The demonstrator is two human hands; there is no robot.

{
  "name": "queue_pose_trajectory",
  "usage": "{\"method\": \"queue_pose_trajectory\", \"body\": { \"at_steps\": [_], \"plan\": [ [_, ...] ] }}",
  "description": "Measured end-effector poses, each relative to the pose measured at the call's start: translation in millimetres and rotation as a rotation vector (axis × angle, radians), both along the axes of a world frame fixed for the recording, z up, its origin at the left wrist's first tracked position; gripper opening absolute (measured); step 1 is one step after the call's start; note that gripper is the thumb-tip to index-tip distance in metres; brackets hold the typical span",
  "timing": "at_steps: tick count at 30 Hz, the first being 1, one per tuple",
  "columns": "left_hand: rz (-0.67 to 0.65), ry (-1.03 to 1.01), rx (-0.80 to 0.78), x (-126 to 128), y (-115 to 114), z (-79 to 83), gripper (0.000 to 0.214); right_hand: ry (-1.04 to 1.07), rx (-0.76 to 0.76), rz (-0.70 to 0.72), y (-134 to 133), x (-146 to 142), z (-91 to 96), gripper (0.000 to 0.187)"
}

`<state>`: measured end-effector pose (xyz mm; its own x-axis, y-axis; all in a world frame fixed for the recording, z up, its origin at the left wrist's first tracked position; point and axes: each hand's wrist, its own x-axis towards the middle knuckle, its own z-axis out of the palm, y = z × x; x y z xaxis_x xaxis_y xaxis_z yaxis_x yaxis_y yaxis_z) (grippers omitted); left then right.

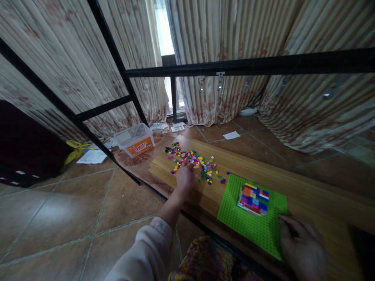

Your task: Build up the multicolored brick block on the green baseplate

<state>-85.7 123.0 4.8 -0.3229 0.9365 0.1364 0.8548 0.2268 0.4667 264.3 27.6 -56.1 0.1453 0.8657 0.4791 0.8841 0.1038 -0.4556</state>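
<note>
Loose toy bricks (191,157) in many colours lie scattered over the left part of a wooden board. My left hand (186,177) reaches down at the near edge of this pile, its fingers bent together among the bricks. Whatever they pinch is hidden. A green studded baseplate (234,205) lies to the right of the pile. On it stands a low, roughly square block of joined bricks (253,200) with a multicoloured top. My right hand (303,244) is at the baseplate's right edge, fingers curled over that edge.
The wooden board (293,177) rests on a black-framed piece with a brown cloth. A clear plastic box (136,140) with an orange label stands at its far left end. Black metal bars (234,67) cross before the curtains. Papers (92,156) and a dark suitcase (29,148) are on the tiled floor.
</note>
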Motion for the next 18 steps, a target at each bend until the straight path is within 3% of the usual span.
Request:
{"method": "queue_pose_trajectory", "body": {
  "at_steps": [5, 18],
  "plan": [
    [-0.07, 0.116, -0.079, -9.4, 12.7, -7.4, 0.025, 0.018, 0.012, -0.011, 0.0, -3.7, 2.8, 0.039],
    [-0.08, 0.198, -0.016, -0.3, 9.2, -4.0, 0.025, 0.061, 0.015, -0.014, 0.4, -3.8, -3.2, 0.039]
  ]
}}
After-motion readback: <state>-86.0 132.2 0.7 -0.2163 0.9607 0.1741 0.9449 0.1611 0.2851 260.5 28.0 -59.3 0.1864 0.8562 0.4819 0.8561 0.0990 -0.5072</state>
